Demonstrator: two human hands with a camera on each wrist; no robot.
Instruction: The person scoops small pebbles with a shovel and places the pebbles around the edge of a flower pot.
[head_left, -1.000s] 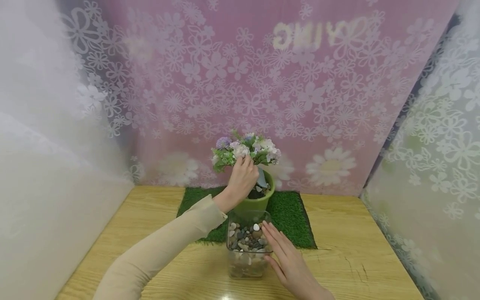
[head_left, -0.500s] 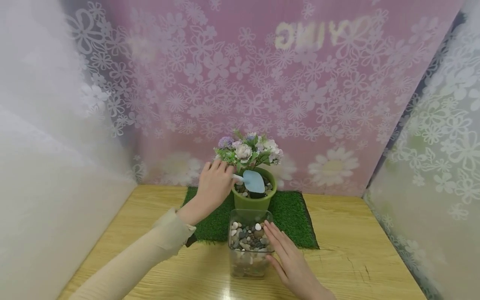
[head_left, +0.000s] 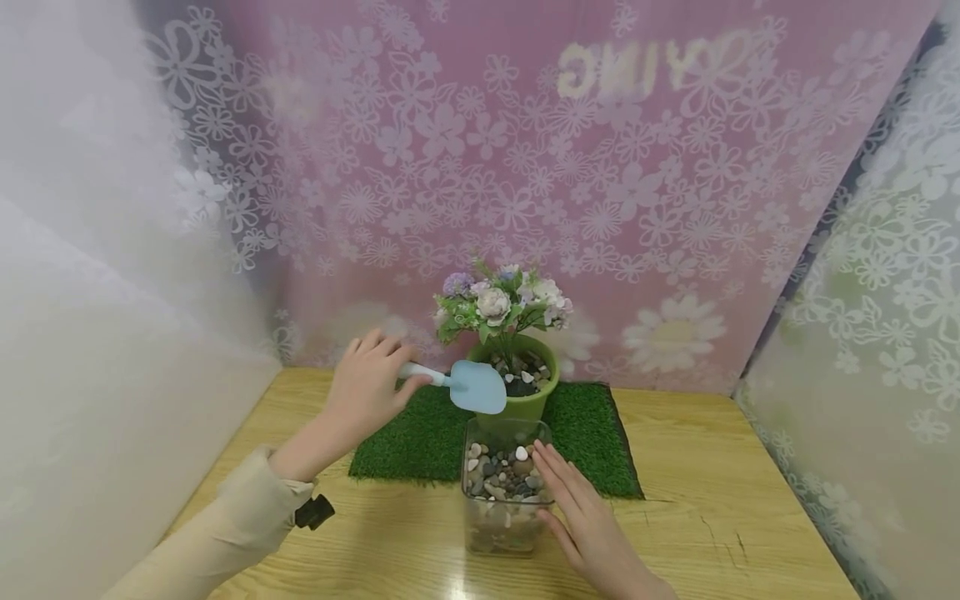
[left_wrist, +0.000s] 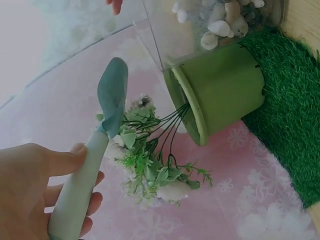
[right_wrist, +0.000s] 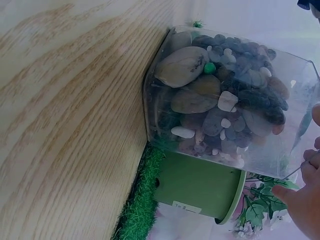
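Observation:
My left hand (head_left: 372,382) grips the pale handle of a small light-blue trowel (head_left: 478,387), its blade pointing right, in front of the flowerpot. In the left wrist view the thumb and fingers wrap round the trowel handle (left_wrist: 77,192). A clear square container (head_left: 501,533) of mixed pebbles (head_left: 501,477) stands nearest me. My right hand (head_left: 588,523) rests its straight fingers against the container's right side and rim. Behind it is a green flowerpot (head_left: 531,407) with stones inside and artificial flowers (head_left: 495,305) in white, purple and green.
Under the pot lies a dark green artificial turf mat (head_left: 600,442) on a wooden table (head_left: 705,467). A pink flowered cloth (head_left: 450,167) hangs behind, and pale curtains (head_left: 900,350) close in both sides. A black strap piece (head_left: 315,512) sits at my left cuff.
My left hand has drawn back from the flowers to the left and down, bringing the trowel out over the pot's front left. The right hand has stayed at the container.

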